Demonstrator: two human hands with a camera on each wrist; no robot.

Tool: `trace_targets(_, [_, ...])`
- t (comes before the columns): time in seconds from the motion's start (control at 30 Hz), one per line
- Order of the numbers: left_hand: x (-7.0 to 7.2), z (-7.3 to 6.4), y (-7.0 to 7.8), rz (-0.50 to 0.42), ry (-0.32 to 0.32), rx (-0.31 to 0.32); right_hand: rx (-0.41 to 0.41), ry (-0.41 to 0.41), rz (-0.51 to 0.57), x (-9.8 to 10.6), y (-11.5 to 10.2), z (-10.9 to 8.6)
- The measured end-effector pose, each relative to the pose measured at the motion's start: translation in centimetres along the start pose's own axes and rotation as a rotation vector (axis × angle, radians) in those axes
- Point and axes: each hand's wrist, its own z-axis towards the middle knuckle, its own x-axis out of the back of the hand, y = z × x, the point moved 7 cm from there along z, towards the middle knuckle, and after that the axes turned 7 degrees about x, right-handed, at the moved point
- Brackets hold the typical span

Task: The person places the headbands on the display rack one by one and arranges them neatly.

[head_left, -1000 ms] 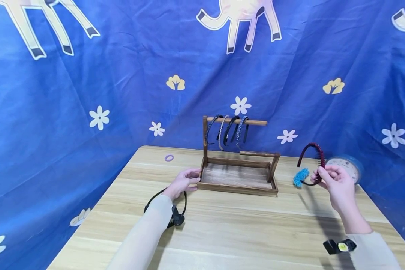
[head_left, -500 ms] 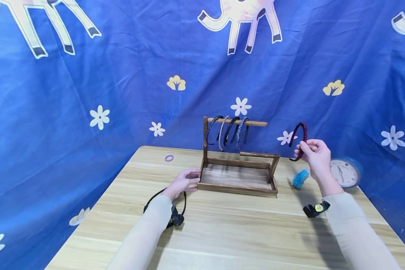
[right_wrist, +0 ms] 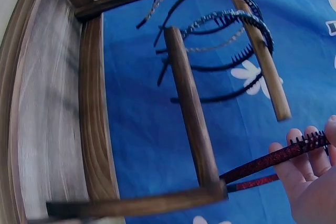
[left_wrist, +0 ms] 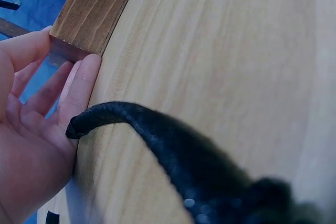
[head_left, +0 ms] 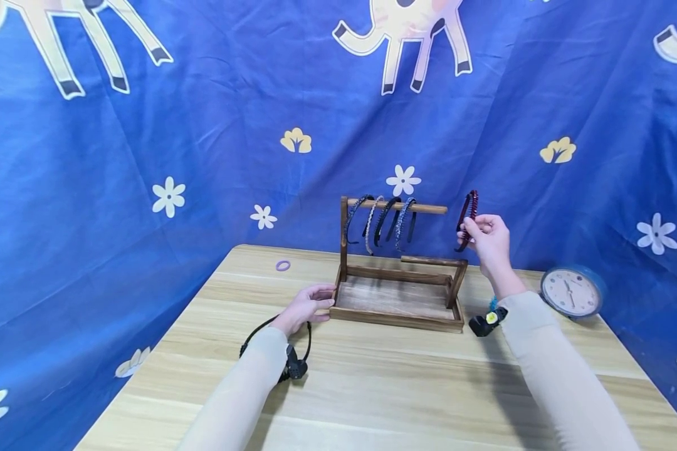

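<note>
My right hand (head_left: 489,241) pinches a dark red toothed headband (head_left: 473,202), raised just right of the free end of the rack's upper bar (head_left: 433,209). In the right wrist view, the red headband (right_wrist: 262,164) passes behind the corner of the lower arm. Several headbands (head_left: 400,228), blue, black and pale braided, hang along the upper bar. With fingers fairly straight, my left hand (head_left: 301,308) touches the left end of the wooden rack's tray (head_left: 395,318); its fingertips meet the tray corner (left_wrist: 79,30). A black headband (left_wrist: 168,150) lies on the table under my left wrist.
A round blue clock (head_left: 572,292) stands at the table's back right. Partly hidden behind the right wrist is a fluffy bright blue thing (head_left: 493,303). A purple ring (head_left: 283,265) lies at the back left. Blue patterned cloth (head_left: 220,156) hangs behind the table.
My right hand has carried the red headband up and leftward, away from the fluffy blue thing and the clock toward the upper bar. The headband now appears nearly edge-on. My left hand stays put.
</note>
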Motion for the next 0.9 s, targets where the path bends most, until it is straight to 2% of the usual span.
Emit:
trace_targets(0.43, [0.0, 0.1, 0.1, 0.003, 0.000, 0.007, -0.085, -0.038, -0.116, -5.1, 3.1, -0.6])
trace_targets(0.9, [-0.1, 0.1, 0.1, 0.008, -0.015, 0.009, -0.075, -0.035, -0.139, -7.9, 4.4, -1.0])
